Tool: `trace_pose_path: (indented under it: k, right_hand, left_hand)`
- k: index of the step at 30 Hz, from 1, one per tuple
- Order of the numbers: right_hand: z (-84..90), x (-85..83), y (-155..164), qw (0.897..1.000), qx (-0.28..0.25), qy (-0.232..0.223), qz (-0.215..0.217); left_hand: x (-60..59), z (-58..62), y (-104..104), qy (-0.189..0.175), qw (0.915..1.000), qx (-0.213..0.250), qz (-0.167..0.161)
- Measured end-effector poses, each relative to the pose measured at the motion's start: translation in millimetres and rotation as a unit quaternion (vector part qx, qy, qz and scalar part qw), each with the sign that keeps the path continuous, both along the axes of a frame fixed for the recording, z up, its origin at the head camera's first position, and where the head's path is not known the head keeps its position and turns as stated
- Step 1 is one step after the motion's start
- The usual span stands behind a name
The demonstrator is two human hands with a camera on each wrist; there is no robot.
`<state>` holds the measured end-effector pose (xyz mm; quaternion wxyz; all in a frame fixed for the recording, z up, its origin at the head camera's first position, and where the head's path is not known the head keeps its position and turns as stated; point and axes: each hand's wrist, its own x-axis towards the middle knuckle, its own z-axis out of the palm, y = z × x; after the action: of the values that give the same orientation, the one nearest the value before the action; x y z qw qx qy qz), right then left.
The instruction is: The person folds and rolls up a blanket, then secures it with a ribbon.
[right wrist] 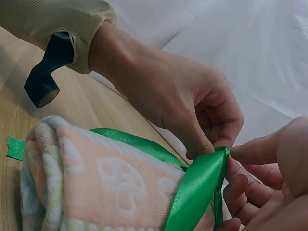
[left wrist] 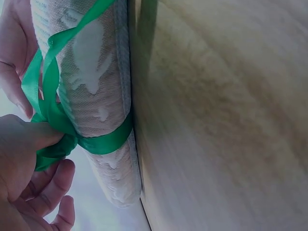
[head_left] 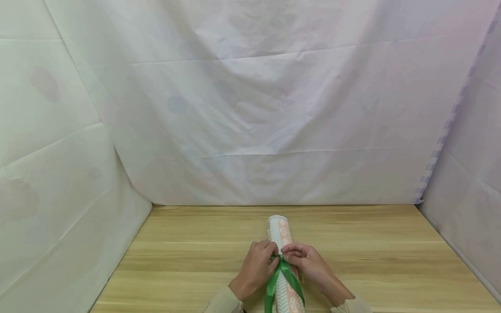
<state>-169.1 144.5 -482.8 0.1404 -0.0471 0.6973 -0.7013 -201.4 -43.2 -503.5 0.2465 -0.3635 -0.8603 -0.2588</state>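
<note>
A rolled towel (head_left: 284,234) with peach and pale patterned bands lies lengthwise on the table. Round its middle runs a green ribbon (left wrist: 107,141), gathered in a bunch on top, its two tails trailing over the roll toward the near end. My left hand (head_left: 256,265) pinches the bunched ribbon between thumb and index finger, the other fingers curled beside it in the left wrist view. From the other side, my right hand (right wrist: 276,175) pinches a fold of the ribbon at its fingertips, close against the left hand's. The fingers partly cover the crossing of the ribbon.
The wood-grain table (head_left: 188,252) stretches out on both sides of the roll. White cloth (head_left: 250,108) hangs behind the table and along its left and right sides. A dark bracket-like piece (right wrist: 48,70) sits at the left sleeve cuff.
</note>
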Motion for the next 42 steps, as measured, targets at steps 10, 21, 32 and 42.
trace_pose_path:
  k: [10, 21, 32, 42]
  right_hand:
    - [-3.1, 2.2, 0, 0.999, 0.029, -0.014, -0.027]
    - [-4.7, 2.3, -5, 0.992, 0.11, 0.012, -0.057]
    - [-9.8, 1.8, -1, 0.993, 0.106, 0.032, -0.051]
    - [-10.5, -0.1, 3, 0.994, 0.093, 0.033, -0.053]
  left_hand:
    - [-0.3, -5.4, -1, 0.021, 0.9998, 0.001, -0.006]
    - [1.0, -4.4, -3, -0.003, 0.9999, -0.011, 0.003]
    - [0.5, 1.7, -6, -0.045, 0.9987, 0.019, -0.014]
    - [-1.9, 6.4, -11, -0.155, 0.9815, 0.09, -0.067]
